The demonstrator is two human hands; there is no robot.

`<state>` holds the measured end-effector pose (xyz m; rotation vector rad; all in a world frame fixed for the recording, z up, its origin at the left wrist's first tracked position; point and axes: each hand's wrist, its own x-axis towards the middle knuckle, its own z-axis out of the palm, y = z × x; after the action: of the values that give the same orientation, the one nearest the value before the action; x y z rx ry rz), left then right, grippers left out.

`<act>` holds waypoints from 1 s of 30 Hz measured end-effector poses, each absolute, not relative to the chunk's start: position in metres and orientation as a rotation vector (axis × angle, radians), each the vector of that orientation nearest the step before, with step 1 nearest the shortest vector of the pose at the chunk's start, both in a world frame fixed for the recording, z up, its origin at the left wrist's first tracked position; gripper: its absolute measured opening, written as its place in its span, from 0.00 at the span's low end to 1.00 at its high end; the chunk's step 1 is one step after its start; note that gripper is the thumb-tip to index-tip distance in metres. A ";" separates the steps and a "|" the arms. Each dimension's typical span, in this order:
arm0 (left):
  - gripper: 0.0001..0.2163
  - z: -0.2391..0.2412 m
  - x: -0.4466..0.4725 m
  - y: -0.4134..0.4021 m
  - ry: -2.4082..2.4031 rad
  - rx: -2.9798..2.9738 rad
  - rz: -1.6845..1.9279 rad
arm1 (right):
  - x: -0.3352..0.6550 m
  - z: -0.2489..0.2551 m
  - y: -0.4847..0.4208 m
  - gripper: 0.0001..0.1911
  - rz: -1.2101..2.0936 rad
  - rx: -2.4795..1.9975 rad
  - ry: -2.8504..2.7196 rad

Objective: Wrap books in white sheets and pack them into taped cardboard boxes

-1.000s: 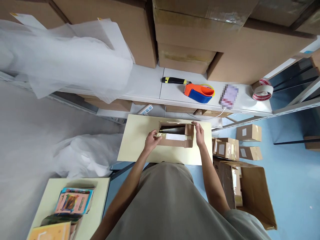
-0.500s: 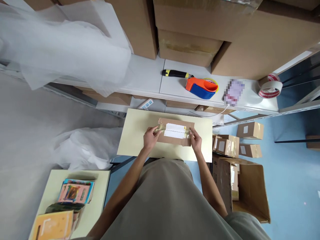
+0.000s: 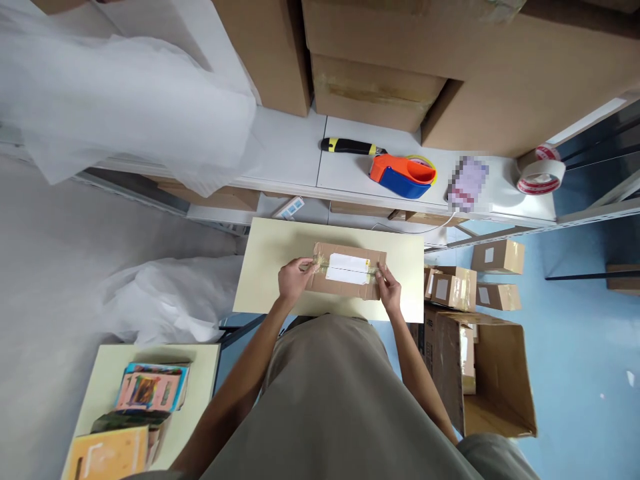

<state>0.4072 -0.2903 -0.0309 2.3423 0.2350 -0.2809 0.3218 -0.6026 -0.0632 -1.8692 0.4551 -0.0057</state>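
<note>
A small brown cardboard box (image 3: pixel 345 285) lies closed on a pale yellow table (image 3: pixel 270 267) in front of me. A white label and a strip of clear tape run across its top. My left hand (image 3: pixel 293 278) grips the box's left end, fingers curled over the edge. At the right end, my right hand (image 3: pixel 387 287) presses on the flap with fingers bent over the tape.
A white shelf (image 3: pixel 300 160) beyond the table carries a yellow-handled knife (image 3: pixel 350 146), an orange and blue tape dispenser (image 3: pixel 403 175) and a tape roll (image 3: pixel 541 175). Big cartons (image 3: pixel 380 93) stand on it. Small parcels (image 3: pixel 497 257) and an open carton (image 3: pixel 493 373) lie right. Books (image 3: pixel 145 390) lie lower left.
One second ago the box stood open with both hands at its flaps. The flaps are now folded down and both hands rest on the closed top.
</note>
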 end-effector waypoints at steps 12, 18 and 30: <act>0.10 -0.031 0.411 -0.287 0.198 2.335 -0.325 | 0.318 -0.071 -0.599 0.33 -0.054 -2.115 0.362; 0.08 -0.024 0.415 -0.300 -0.019 2.360 -0.022 | 0.334 -0.050 -0.599 0.23 -0.320 -2.491 0.211; 0.08 0.138 0.520 -0.403 -0.526 2.020 0.552 | 0.527 0.139 -0.620 0.32 -0.542 -2.876 0.004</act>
<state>0.5203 -0.4033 0.1383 2.0204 -0.5256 0.5522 0.5275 -0.6199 0.1386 -2.8756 0.0043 -0.5424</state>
